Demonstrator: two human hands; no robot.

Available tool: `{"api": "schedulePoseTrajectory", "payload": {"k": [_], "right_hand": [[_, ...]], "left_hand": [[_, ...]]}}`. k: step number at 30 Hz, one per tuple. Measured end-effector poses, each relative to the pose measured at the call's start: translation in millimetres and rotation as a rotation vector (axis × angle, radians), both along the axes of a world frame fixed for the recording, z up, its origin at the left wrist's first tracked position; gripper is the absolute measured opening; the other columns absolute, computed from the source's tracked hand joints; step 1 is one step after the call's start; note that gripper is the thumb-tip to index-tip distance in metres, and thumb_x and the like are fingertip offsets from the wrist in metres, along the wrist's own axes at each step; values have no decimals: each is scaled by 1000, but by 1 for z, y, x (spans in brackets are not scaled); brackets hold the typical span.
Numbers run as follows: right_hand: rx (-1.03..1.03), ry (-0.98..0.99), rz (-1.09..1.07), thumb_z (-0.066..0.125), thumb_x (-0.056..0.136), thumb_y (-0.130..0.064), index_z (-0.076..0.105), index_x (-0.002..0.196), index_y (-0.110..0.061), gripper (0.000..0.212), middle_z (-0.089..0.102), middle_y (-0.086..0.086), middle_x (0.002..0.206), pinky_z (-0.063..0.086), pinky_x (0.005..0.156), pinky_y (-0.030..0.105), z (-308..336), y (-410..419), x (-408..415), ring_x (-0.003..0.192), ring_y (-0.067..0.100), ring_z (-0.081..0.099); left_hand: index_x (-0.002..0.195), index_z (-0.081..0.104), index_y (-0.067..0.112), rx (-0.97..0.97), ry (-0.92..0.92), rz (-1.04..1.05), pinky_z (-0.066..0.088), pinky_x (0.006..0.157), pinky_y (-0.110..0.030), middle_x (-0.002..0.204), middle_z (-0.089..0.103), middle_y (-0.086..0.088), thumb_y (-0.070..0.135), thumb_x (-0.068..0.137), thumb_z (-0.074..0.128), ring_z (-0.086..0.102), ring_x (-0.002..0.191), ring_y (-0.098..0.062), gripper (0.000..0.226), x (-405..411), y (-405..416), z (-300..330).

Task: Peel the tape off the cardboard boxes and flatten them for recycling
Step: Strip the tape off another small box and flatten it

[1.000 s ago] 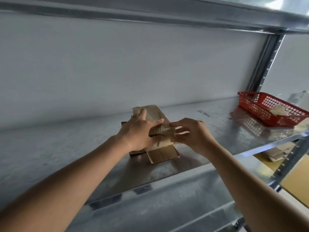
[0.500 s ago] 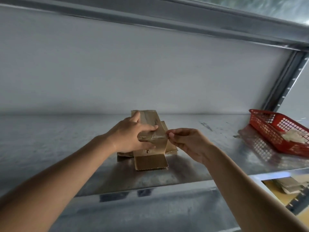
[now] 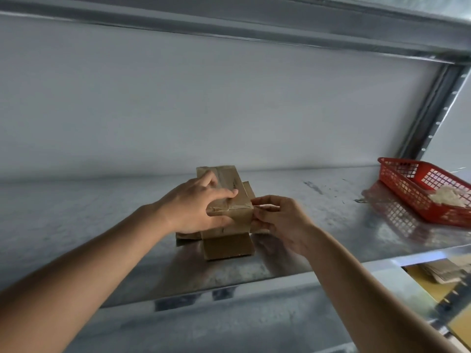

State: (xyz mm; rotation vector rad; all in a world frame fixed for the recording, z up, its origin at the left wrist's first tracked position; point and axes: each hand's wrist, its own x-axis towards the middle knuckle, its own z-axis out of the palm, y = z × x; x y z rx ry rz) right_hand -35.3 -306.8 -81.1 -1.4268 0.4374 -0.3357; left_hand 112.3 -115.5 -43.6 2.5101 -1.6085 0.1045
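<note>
A small brown cardboard box lies on the metal shelf, with loose flaps spread flat beneath it and toward me. My left hand grips its near end from the left, thumb and fingers wrapped round it. My right hand is at the box's right corner and pinches a strip of clear tape that runs across the top edge. How much tape has come free is hard to tell.
A red plastic basket stands at the right end of the shelf with a pale crumpled wad inside. A white wall closes the back, a metal upright stands behind the basket. Flattened cardboard lies below at the right.
The view has swung left and up. My left hand keeps its hold on the box while my right hand has drawn in against the box's right corner.
</note>
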Motion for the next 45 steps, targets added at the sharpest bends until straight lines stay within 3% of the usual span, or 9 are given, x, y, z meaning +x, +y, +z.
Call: {"api": "schedulePoseTrajectory", "payload": {"k": [6, 9, 15, 25, 29, 32, 36, 41, 45], "right_hand": [[48, 34, 19, 57, 97, 13, 63, 111, 6, 18, 66, 21, 89, 62, 68, 31, 11, 5, 3, 62, 19, 65], [-71, 79, 32, 52, 100, 9, 60, 112, 6, 15, 60, 20, 86, 58, 79, 41, 12, 11, 5, 65, 19, 58], [-266, -23, -81, 47, 102, 7, 39, 84, -15, 29, 37, 2, 66, 34, 56, 28, 15, 18, -3, 59, 15, 39], [-471, -231, 37, 49, 100, 12, 45, 83, -13, 31, 47, 16, 79, 41, 56, 28, 38, 38, -29, 58, 17, 45], [-611, -163, -117, 60, 101, -8, 69, 111, -21, 19, 63, 1, 93, 62, 70, 35, 39, 30, -31, 73, 17, 68], [-819, -69, -215, 62, 101, -32, 70, 127, -32, 27, 53, 0, 124, 63, 77, 29, 32, 19, -35, 98, 13, 69], [-952, -46, -80, 47, 104, -51, 69, 124, -41, 32, 66, -15, 119, 58, 90, 41, 27, 22, -38, 103, 6, 67], [-1353, -10, 79, 85, 83, -32, 69, 129, -35, 48, 62, -18, 113, 45, 75, 11, 36, 33, -36, 85, -1, 58], [-1587, 54, -46, 94, 69, -27, 69, 124, -31, 61, 54, -8, 116, 52, 67, 29, 26, 32, -30, 86, 10, 55]], "left_hand": [[154, 34, 51, 71, 239, -64, 8, 126, -37, 168, 6, 24, 86, 83, 39, 1, 156, -5, 80, 8, -4, 7], [153, 37, 49, 48, 279, -78, 8, 127, -33, 168, 12, 21, 79, 87, 24, 5, 156, -4, 74, 10, -4, 9], [153, 37, 52, 56, 220, -87, 12, 126, -29, 167, 17, 21, 56, 105, 28, 12, 156, -6, 49, 19, -6, 6], [156, 29, 54, 120, 92, -82, 21, 124, -45, 170, 18, 15, 56, 108, 18, 16, 157, -17, 49, 14, -12, 9], [156, 27, 55, 165, 107, -73, 15, 125, -49, 171, 15, 15, 54, 109, 18, 10, 158, -18, 48, 10, -12, 13], [154, 30, 56, 149, 171, -55, 10, 127, -48, 170, 15, 17, 53, 110, 23, 7, 159, -17, 45, 9, -12, 14], [151, 39, 55, 107, 218, -62, 10, 127, -47, 168, 19, 18, 52, 109, 31, 10, 158, -16, 43, 6, -11, 15], [133, 55, 64, 91, 322, -58, 13, 126, -42, 160, 29, 25, 46, 109, 40, 19, 152, -12, 33, 11, -11, 21], [122, 56, 71, 78, 307, -72, 13, 126, -40, 152, 34, 29, 44, 109, 43, 21, 149, -11, 33, 15, -11, 20]]}}
